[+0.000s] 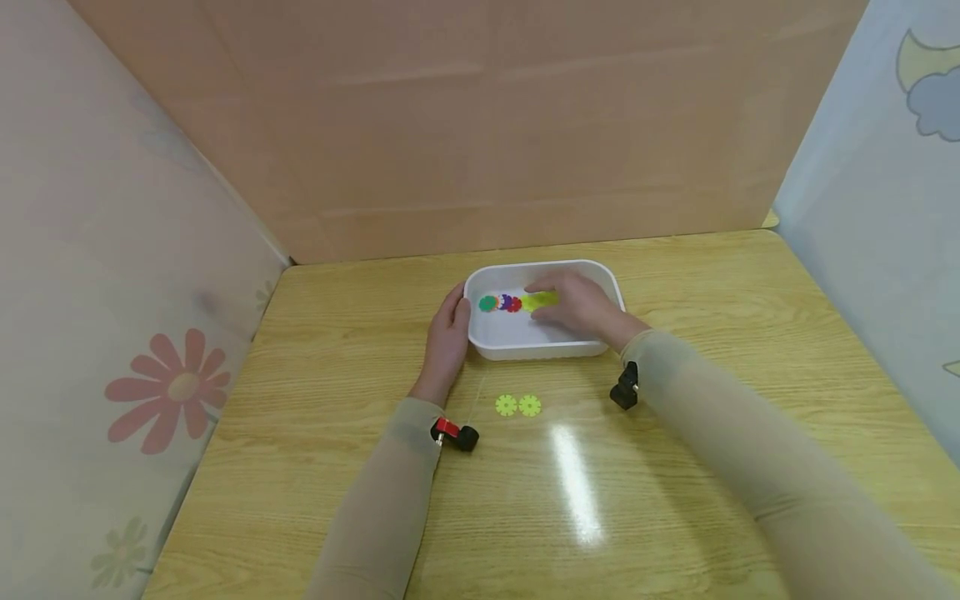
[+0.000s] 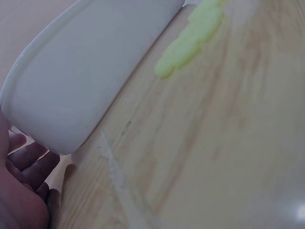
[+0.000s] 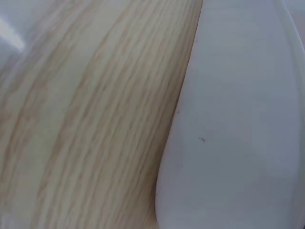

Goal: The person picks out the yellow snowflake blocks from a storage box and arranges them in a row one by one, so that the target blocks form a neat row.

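A white plastic tub (image 1: 540,351) stands on the table. My left hand (image 1: 447,333) rests against its left end, fingers along the outer wall. In the left wrist view, fingers (image 2: 31,162) lie loosely bent by the tub's corner. My right hand (image 1: 577,304) reaches in over the right side, thumb and fingers parted around some yellow notched discs (image 1: 542,300). Left of these, in a row on the tub floor, lie a red notched disc (image 1: 514,305), a purple one (image 1: 506,302) and a green one (image 1: 488,303). The right wrist view shows only the tub's outer wall (image 3: 233,124) and table.
Two yellow-green notched discs (image 1: 518,406) lie side by side on the wooden table (image 1: 337,350), in front of the tub. A brown-covered panel (image 1: 487,125) rises behind the table. Pale decorated walls stand left and right. A glare streak (image 1: 576,483) crosses the near tabletop.
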Available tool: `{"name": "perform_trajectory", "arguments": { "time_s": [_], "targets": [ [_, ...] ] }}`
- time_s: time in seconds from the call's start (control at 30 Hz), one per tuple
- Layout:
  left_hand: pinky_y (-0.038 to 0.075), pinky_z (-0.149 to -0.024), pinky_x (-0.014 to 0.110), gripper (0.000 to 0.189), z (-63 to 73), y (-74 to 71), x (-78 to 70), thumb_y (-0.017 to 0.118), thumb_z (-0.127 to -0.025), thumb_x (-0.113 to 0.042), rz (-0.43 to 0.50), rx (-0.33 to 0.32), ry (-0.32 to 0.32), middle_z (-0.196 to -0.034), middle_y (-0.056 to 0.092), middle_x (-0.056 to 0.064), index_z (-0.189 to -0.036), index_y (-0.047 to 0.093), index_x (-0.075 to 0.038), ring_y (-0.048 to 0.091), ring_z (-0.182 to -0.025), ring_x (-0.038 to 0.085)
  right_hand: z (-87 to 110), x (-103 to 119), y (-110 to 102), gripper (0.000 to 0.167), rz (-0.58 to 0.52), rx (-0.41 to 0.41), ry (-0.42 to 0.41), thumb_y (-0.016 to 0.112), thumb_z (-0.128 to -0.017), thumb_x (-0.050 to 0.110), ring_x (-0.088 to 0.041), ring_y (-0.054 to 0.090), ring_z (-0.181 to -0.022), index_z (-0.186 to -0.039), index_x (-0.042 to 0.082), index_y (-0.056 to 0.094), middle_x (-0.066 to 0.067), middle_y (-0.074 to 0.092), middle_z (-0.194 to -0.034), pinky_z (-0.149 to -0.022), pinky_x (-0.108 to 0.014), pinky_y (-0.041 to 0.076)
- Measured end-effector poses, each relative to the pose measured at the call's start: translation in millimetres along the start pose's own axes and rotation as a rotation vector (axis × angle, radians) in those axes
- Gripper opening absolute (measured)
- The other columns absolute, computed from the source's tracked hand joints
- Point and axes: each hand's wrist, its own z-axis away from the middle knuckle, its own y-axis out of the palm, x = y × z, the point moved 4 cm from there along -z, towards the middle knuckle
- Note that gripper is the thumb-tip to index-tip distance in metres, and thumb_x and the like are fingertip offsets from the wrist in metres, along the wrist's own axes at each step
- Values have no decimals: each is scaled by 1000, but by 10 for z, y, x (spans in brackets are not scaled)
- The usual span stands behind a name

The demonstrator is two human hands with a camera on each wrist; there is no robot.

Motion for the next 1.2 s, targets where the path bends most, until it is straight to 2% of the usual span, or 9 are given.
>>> {"name": "perform_trajectory", "arguments": {
  "time_s": [0.23, 0.5, 0.83, 1.2],
  "targets": [
    [35, -130, 43, 54, 5, -17, -9, 41, -119, -46, 7, 1, -9, -167, 51, -8, -169, 48, -28, 40, -159, 17, -21, 8, 57, 46, 51, 35, -31, 85, -99, 14, -39, 52, -148, -143, 7, 74, -17, 66, -151, -128, -57, 36],
    [36, -130, 44, 54, 20, -26, -7, 42, -119, -48, 2, 5, -9, -167, 51, -9, -169, 48, -30, 40, -159, 17, -34, 15, 105, 39, 157, 60, -77, 83, -100, 13, -42, 50, -147, -138, 5, 77, -21, 64, -151, -129, -58, 33],
    [36, -130, 44, 55, 35, -28, 10, 41, -118, -48, -16, 1, -8, -167, 51, -8, -169, 48, -27, 40, -159, 17, -44, -13, 131, 44, 159, 40, -60, 86, -99, 16, -40, 54, -141, -139, 3, 75, -19, 68, -144, -125, -56, 39],
    [37, -129, 46, 56, 19, -17, 12, 41, -118, -48, -14, 0, 9, -167, 52, -8, -169, 48, -26, 41, -158, 18, -45, 11, 113, 36, 181, 41, -54, 88, -98, 19, -35, 61, -127, -129, 4, 81, -14, 73, -130, -117, -52, 47]
  ]
}}
